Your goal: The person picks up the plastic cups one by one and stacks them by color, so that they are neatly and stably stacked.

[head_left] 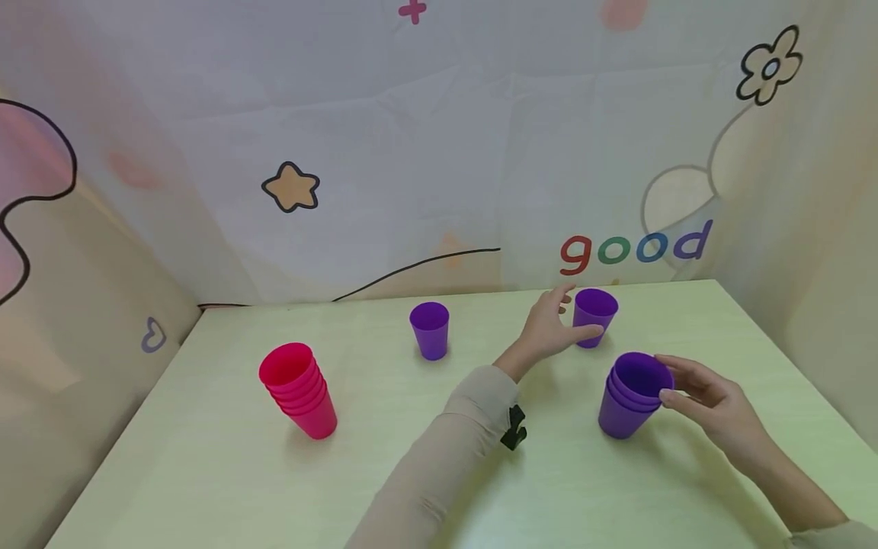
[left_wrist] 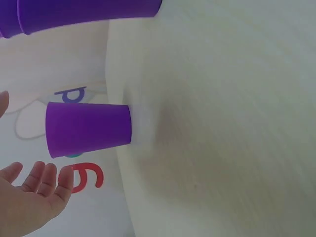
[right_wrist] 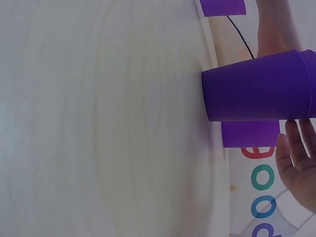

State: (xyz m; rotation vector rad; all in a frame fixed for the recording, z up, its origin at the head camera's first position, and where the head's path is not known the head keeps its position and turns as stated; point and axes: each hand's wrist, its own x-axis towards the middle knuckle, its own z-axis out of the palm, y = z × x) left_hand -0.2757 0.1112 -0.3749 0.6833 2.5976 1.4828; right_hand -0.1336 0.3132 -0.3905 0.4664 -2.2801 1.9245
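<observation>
My left hand point(head_left: 549, 328) reaches to a purple cup point(head_left: 594, 314) near the table's back edge, its fingers spread and its thumb overlapping the cup's front. In the left wrist view that cup point(left_wrist: 89, 128) stands upright, with a gap to the curved fingers point(left_wrist: 47, 185). Closer to me is a stack of purple cups point(head_left: 627, 400), several rims showing. Beside it, my right hand point(head_left: 713, 408) has thumb and fingertips right at the rim, not wrapped round. The right wrist view has the fingers point(right_wrist: 294, 153) alongside the stack's wall point(right_wrist: 256, 89).
Another purple cup point(head_left: 430, 332) stands alone at the back middle. On the left, a leaning-looking stack of pink-red cups point(head_left: 302, 393) stands on the pale table point(head_left: 206, 488). A printed cloth point(head_left: 411, 152) hangs behind the table's back edge.
</observation>
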